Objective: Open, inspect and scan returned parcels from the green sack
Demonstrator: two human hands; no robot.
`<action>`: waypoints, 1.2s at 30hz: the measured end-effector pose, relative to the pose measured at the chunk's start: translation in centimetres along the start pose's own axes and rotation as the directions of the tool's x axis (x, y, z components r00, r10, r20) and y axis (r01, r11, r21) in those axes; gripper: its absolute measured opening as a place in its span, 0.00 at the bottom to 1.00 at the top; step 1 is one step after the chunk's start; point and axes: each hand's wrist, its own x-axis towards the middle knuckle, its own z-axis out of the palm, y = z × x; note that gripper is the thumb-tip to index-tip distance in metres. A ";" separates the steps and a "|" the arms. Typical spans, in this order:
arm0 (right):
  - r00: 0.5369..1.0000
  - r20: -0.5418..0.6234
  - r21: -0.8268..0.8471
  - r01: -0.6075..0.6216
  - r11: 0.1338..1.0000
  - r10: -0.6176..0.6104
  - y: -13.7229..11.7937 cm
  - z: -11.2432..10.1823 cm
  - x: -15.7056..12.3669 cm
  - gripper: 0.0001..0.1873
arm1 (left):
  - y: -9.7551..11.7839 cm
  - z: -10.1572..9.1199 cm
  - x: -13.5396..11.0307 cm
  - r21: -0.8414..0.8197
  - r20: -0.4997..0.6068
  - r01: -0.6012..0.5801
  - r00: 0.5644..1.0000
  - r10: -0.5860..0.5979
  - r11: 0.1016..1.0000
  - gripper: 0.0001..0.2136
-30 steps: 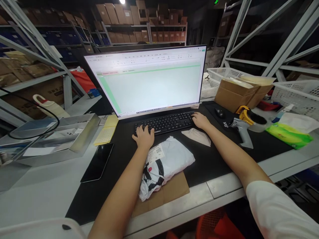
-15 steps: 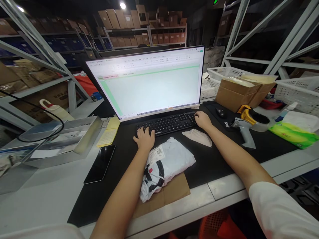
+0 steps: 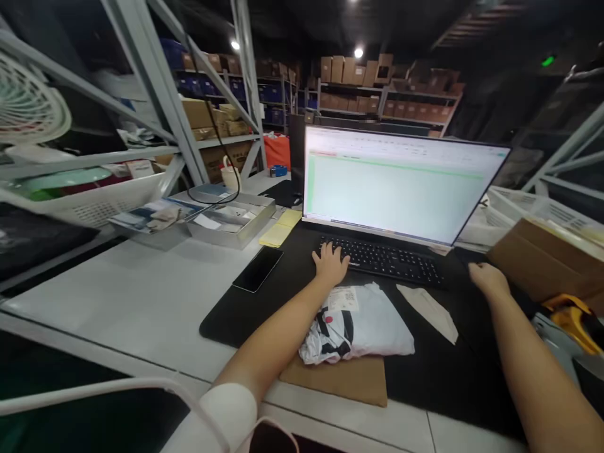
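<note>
My left hand (image 3: pixel 330 264) rests on the left end of the black keyboard (image 3: pixel 387 261) with its fingers spread on the keys. My right hand (image 3: pixel 488 280) lies on the black desk mat (image 3: pixel 255 311) just right of the keyboard; its fingers curl away from me and what is under them is hidden. A white poly-bag parcel (image 3: pixel 368 324) with a printed label lies under my left forearm, on a brown cardboard sheet (image 3: pixel 340 377). The lit monitor (image 3: pixel 396 185) shows a spreadsheet behind the keyboard.
A black phone (image 3: pixel 258 269), a yellow notepad (image 3: pixel 280 228) and a metal tray (image 3: pixel 231 217) lie to the left. A folded white paper (image 3: pixel 431 305) sits below the keyboard. At the right are a cardboard box (image 3: pixel 547 261) and a yellow scanner (image 3: pixel 573 314). Shelving surrounds the bench.
My head has turned left, so the scene sits further right. My right hand has left the keyboard's right end and moved onto the mat beside it. My left hand stays on the keys.
</note>
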 end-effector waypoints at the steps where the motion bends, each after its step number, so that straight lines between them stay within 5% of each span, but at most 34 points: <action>1: 1.000 -0.005 -0.015 -0.024 1.000 0.024 0.9 -0.2 0.3 0.28 | 0.0 0.0 -0.1 -0.011 -0.002 0.001 1.000 -0.001 1.000 0.28; 10: 0.984 -0.152 0.023 -0.091 0.996 0.093 7.4 3.6 0.6 0.43 | -0.2 0.1 -0.2 -0.080 -0.015 -0.010 1.000 0.009 0.997 0.27; 15: 0.980 -0.126 0.033 -0.152 0.988 0.155 9.8 5.6 2.5 0.41 | -0.1 0.1 0.0 -0.079 0.006 -0.006 1.000 0.006 0.997 0.28; 22: 0.975 -0.029 -0.040 -0.222 0.974 0.221 10.0 5.3 3.5 0.39 | -0.2 0.0 -0.2 -0.065 -0.006 -0.018 1.000 0.018 0.998 0.28; 36: 0.979 -0.075 0.015 -0.191 0.982 0.191 8.9 5.0 1.7 0.36 | -0.4 0.5 -0.2 -0.035 -0.026 -0.025 0.999 0.024 0.999 0.27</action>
